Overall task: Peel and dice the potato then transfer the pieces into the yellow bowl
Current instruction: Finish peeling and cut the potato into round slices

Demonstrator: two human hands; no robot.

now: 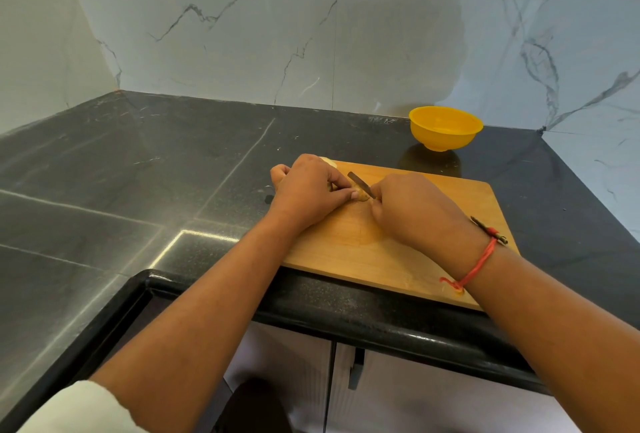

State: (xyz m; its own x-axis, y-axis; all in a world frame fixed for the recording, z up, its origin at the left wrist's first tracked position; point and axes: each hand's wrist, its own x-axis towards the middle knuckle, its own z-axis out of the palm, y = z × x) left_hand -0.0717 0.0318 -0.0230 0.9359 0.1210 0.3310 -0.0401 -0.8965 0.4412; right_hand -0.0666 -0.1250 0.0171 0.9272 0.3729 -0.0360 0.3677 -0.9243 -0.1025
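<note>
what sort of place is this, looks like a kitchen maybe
Most likely a home kitchen: a dark stone countertop backed by marble-look wall tiles, cabinet doors below it, and a wooden cutting board where the right hand holds a knife to a potato, with a yellow bowl nearby.

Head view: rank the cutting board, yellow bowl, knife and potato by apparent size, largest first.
1. cutting board
2. yellow bowl
3. knife and potato: both show only small parts and are largely hidden, so I cannot rank them against each other.
</note>
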